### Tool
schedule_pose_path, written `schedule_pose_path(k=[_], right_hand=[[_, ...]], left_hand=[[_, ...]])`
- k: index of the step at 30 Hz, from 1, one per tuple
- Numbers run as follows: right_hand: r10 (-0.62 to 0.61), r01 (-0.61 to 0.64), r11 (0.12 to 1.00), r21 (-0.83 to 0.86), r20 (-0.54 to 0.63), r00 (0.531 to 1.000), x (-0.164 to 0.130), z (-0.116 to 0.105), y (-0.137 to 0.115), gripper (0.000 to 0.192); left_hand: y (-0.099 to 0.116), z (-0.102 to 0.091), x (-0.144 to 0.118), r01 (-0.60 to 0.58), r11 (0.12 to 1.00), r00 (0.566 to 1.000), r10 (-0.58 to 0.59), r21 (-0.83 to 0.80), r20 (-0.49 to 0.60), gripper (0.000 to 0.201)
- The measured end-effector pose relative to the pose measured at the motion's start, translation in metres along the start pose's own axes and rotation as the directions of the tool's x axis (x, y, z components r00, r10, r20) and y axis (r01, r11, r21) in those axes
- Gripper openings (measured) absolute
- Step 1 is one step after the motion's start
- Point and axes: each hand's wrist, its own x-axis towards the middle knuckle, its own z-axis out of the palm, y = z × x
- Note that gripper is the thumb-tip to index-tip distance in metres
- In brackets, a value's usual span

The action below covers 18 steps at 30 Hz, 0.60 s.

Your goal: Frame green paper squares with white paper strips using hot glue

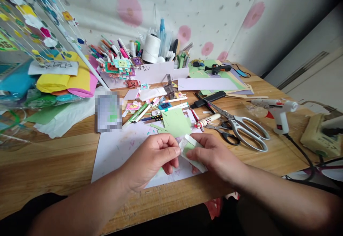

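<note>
My left hand [154, 155] is closed in a pinch, thumb and forefinger at the near-left corner of a small white and pale green folded paper piece [190, 140]. From the other side my right hand [214, 154] grips the same piece, its thumb lying across the green face. Part of the piece is hidden behind the right fingers. Both hands are above a white paper sheet [109, 157] near the table's front edge. Just beyond them lies a light green sheet [175, 121] with thin cut strips beside it.
Large silver scissors [235, 121] and smaller black-handled scissors [227, 136] lie to the right. A white glue gun [278, 111] stands beyond them, near a power strip [318, 136]. Pens, a thread cone [151, 48] and paper cutouts crowd the back. Coloured paper rolls [53, 82] lie left.
</note>
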Motion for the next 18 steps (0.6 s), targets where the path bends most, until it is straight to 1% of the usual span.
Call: schedule_pose_path(k=[5, 9, 12, 18], right_hand=[[-0.017, 0.017, 1.0, -0.007, 0.016, 1.0, -0.0026, -0.0008, -0.0013, 0.008], [-0.037, 0.036, 0.999, 0.028, 0.031, 0.999, -0.0021, -0.0009, -0.0015, 0.01], [-0.042, 0.041, 0.999, 0.026, 0.029, 0.999, -0.0019, -0.0011, -0.0017, 0.011], [-0.047, 0.047, 0.999, -0.019, 0.023, 0.999, -0.0036, -0.002, -0.0008, 0.007]], left_hand=[[-0.0027, -0.0005, 0.0012, 0.021, 1.0, 1.0, -0.021, 0.008, 0.015, 0.018], [-0.0035, -0.0011, 0.0017, 0.029, 0.998, 0.998, -0.026, -0.06, 0.053, 0.018], [-0.0035, -0.0008, 0.0017, 0.021, 0.995, 0.998, -0.015, -0.098, 0.056, 0.019], [-0.0038, 0.0001, 0.0013, 0.003, 0.998, 0.999, 0.001, -0.066, 0.055, 0.02]])
